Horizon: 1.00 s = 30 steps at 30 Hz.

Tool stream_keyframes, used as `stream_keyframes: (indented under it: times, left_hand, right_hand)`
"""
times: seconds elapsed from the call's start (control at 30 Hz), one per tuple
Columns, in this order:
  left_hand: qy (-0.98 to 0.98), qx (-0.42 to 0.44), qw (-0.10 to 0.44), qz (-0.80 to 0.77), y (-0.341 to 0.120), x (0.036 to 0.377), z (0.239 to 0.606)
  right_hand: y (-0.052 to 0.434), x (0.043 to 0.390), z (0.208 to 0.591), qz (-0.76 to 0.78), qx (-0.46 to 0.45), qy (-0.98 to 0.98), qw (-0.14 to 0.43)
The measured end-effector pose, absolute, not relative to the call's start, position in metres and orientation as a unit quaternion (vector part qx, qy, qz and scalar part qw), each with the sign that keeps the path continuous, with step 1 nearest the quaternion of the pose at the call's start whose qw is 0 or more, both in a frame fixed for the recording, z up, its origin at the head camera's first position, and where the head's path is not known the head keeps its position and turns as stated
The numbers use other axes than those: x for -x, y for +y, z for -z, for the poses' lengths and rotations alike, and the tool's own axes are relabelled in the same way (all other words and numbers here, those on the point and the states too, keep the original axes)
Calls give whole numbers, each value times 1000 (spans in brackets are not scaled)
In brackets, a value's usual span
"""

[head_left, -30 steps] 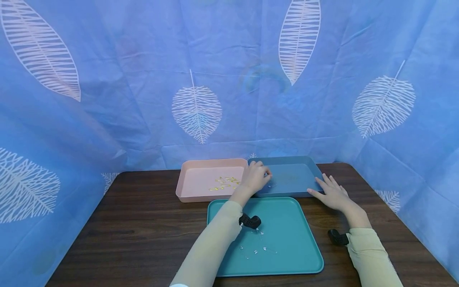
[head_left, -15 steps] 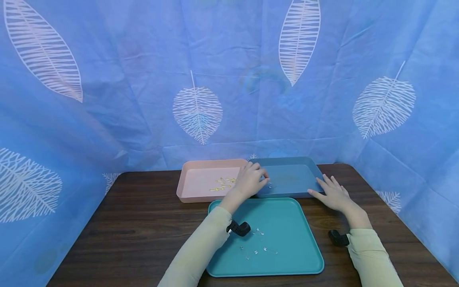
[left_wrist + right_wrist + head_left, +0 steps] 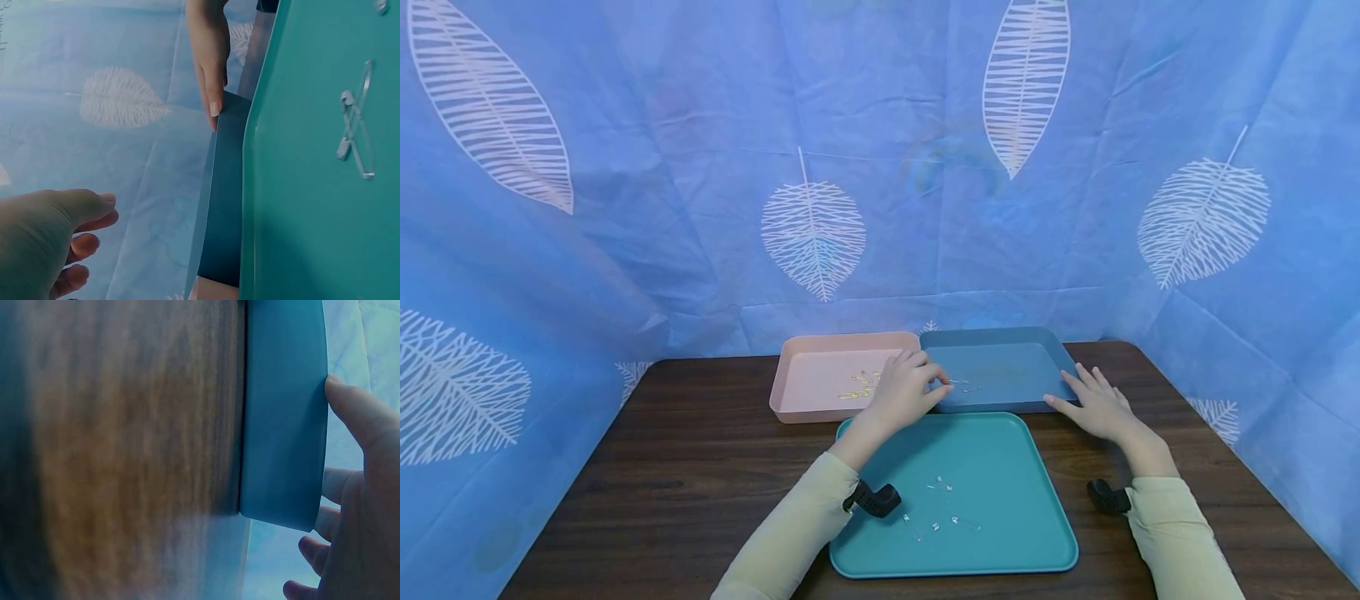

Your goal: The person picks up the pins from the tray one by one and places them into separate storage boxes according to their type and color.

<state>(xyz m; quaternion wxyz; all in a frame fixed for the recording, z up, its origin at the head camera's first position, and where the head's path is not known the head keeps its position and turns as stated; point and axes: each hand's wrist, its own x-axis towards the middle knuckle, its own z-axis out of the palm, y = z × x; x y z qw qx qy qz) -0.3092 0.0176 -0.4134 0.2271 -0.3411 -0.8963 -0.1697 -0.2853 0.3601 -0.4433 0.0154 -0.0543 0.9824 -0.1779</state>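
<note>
The dark wooden table (image 3: 662,467) stretched out at the left, with a blue leaf-patterned cloth (image 3: 700,225) hanging behind it. Next came a pink tray (image 3: 808,375), a cluster of yellow pins (image 3: 862,387) lying in its right half. The person's left hand (image 3: 901,392) hung over the place where the pink and blue trays met, its fingers loosely bent and gripping nothing; whether the tips of thumb and index finger touched could not be told. A black wrist device (image 3: 877,500) sat at that sleeve's cuff. In front lay a teal tray (image 3: 1022,508), with several silver safety pins (image 3: 956,521) scattered about its middle. Behind it, the blue tray (image 3: 1015,367) held a few silver pins (image 3: 970,388) at its left, just beside the left hand's fingertips. Farthest right, the right hand (image 3: 1093,408) rested on the blue tray's near right corner, fingers spread apart, the thumb touching the front rim.
</note>
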Motion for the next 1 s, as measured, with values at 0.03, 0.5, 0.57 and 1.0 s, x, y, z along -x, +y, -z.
stream_keyframes:
  times: [0.03,0.5,0.57,1.0]
  left_hand:
    - [-896,341,223,175,16,307,414]
    - [-877,350,137,299,-12,287,422]
    - [-872,358,116,313,-16,284,424]
    - [-850,386,25,357,-39,267,433]
  right_hand:
    - [360,285,443,178,55,982,16]
    - [359,284,441,177,52,983,18]
    - [359,284,441,177,53,983,18]
    - [361,285,444,180,55,982,16]
